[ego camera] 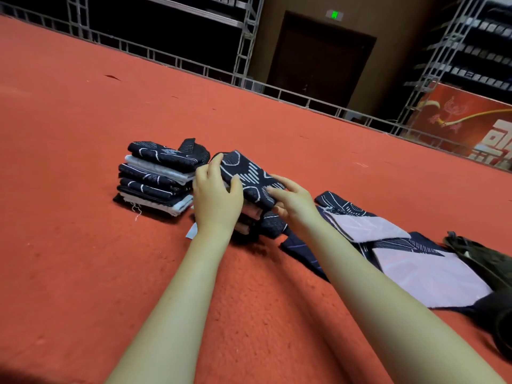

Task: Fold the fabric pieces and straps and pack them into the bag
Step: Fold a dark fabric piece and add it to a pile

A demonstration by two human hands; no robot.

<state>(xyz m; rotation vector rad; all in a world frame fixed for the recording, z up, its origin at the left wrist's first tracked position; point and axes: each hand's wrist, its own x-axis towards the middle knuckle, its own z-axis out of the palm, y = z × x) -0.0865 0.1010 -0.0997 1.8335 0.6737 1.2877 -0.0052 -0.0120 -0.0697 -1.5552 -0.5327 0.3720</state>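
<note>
While gripped, both hands (243, 198) on folded fabric (249, 178)

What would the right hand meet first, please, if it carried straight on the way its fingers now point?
The right hand points up and left, so it would most likely meet the folded dark navy fabric piece with white line pattern that the left hand grips; its fingertips look to be touching it already, though depth is unclear.

Red carpet floor (83, 162), metal truss railing (166, 55), dark door (318, 65) under green exit sign (334, 14), dim light.
</note>
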